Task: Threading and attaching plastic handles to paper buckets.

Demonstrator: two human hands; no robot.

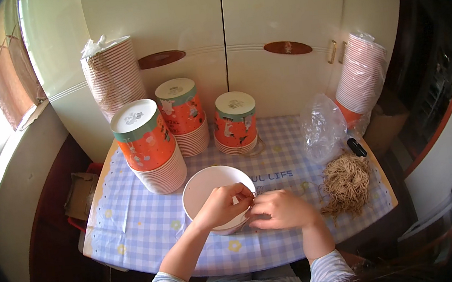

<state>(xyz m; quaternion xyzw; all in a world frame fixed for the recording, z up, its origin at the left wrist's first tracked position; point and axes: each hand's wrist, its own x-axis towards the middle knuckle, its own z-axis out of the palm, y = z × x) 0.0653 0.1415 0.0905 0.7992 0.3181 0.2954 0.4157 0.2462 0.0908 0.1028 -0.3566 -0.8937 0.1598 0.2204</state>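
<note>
A white paper bucket [203, 186] stands upright near the front middle of the table, its mouth facing up. Over its right-hand rim, my left hand [223, 206] has thumb and fingers pinched together at the bucket's edge. My right hand [283, 210] meets it from the other side, fingers bent and closed against the rim's outside. Whatever is between the fingertips is too small to make out. Off to the right lies a heap of thin beige strings [346, 182], with a black object [356, 147] touching its far side.
Upside-down stacks of orange-and-green paper buckets stand at the left [147, 146], behind it [181, 107] and at the middle back [235, 126]. Tall wrapped bucket stacks rise at back left [114, 75] and back right [359, 74]. A clear plastic bag [321, 128] sits beside the strings.
</note>
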